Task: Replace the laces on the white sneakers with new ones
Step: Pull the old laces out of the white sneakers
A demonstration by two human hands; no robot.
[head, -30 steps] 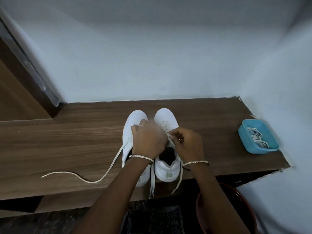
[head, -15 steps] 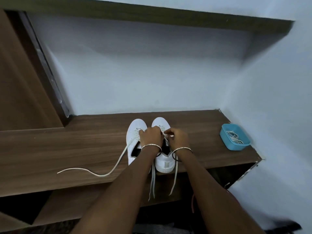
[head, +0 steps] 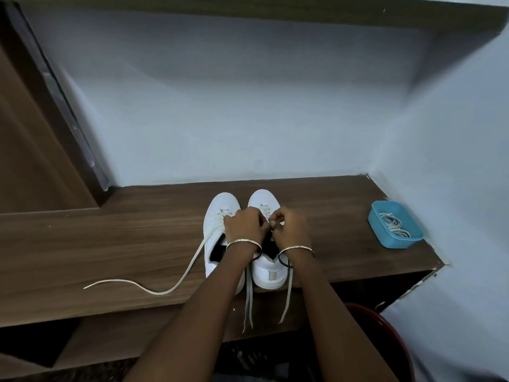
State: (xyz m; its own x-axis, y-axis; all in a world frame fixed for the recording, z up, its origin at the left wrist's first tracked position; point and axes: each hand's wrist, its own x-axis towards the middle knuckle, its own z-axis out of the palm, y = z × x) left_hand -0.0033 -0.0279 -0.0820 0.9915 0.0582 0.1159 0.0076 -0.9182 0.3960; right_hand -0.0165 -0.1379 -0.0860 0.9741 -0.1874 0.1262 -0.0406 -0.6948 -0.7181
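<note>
Shelf (head: 110,244) front edge: left hand (head: 245,226), right hand (head: 292,230) pinch sneaker lace (head: 287,293).

Curled left hand (head: 243,227) meets curled right hand (head: 292,230); forearms extended.

On the shelf (head: 110,244), sneakers (head: 219,208) sit left of a tray (head: 385,242) holding laces (head: 394,227).

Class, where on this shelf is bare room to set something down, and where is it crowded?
Bare shelf between the right sneaker and the blue tray, and behind the trailing lace up to the wall. Crowded centre: left hand and right hand pinch that sneaker's lace.
</note>
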